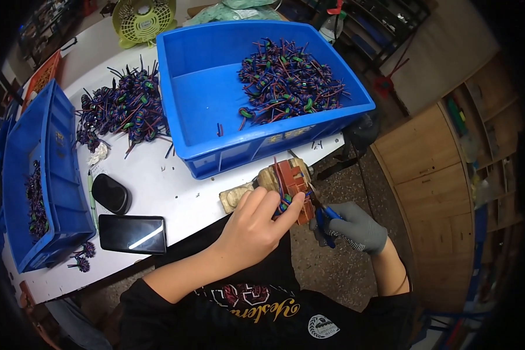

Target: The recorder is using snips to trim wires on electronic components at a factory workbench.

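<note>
Counts: 2 blue rectangular plastic bins, one big (pixel 216 111), one at left (pixel 46 175). 3 heaps of purple-and-green wire-wound ring coils: big bin (pixel 289 81), table (pixel 122 108), left bin (pixel 36 201); too tangled to count singly. 2 loose coils (pixel 83 256) by the table edge. 1 black slab phone (pixel 132 233). 1 black oval case (pixel 111 193). 1 yellow-green round desk fan (pixel 144 20).

workshop | blue parts bins (pixel 204 146) | wound wire coils (pixel 286 81) | worktable (pixel 163 186)

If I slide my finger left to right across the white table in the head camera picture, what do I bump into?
Small blue bin → black phone → big blue bin → left hand → gloved right hand.
</note>
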A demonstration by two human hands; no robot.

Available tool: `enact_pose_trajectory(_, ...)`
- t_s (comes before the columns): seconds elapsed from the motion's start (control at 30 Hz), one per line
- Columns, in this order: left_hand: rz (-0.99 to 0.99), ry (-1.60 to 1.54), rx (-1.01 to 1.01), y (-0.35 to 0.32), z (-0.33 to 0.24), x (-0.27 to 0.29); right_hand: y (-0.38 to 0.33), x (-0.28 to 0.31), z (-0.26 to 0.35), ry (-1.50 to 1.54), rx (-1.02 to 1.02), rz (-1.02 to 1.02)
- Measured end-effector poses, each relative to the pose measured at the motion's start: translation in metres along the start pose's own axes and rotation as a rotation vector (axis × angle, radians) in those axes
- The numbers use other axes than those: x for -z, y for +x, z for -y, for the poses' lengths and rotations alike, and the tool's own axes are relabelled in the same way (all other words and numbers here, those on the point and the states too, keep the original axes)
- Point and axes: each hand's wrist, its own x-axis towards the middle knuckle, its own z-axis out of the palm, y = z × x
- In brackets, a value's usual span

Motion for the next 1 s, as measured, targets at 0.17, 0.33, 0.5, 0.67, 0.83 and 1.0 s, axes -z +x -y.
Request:
enact_pose_trajectory(0.17,0.006,0.015,0.013,0.0,-0.001,0.001,-0.002,-0.001,-0.012,0.148,0.023,0.047)
enact_pose_trajectory(0.33,-0.021,0.007,0.039,0.001,-0.002,-0.001,-0.025,-0.012,0.001,0.096,-0.011,-0.033)
enact_pose_trajectory(0.5,-0.025,0.018,0.046,0.002,-0.004,-0.001,-0.039,-0.013,0.005,0.054,-0.07,-0.003)
enact_pose_trajectory(0.67,-0.035,0.028,0.042,0.002,-0.004,-0.002,-0.038,-0.014,0.01,0.03,-0.113,0.001)
enact_pose_trajectory(0.83,-0.038,0.037,0.047,0.002,-0.005,-0.002,-0.037,-0.016,0.012,-0.09,-0.094,0.008)
enact_pose_trajectory(1.0,-0.035,0.073,0.035,0.003,-0.006,-0.003,-0.035,-0.021,0.013,-0.161,-0.054,-0.027)
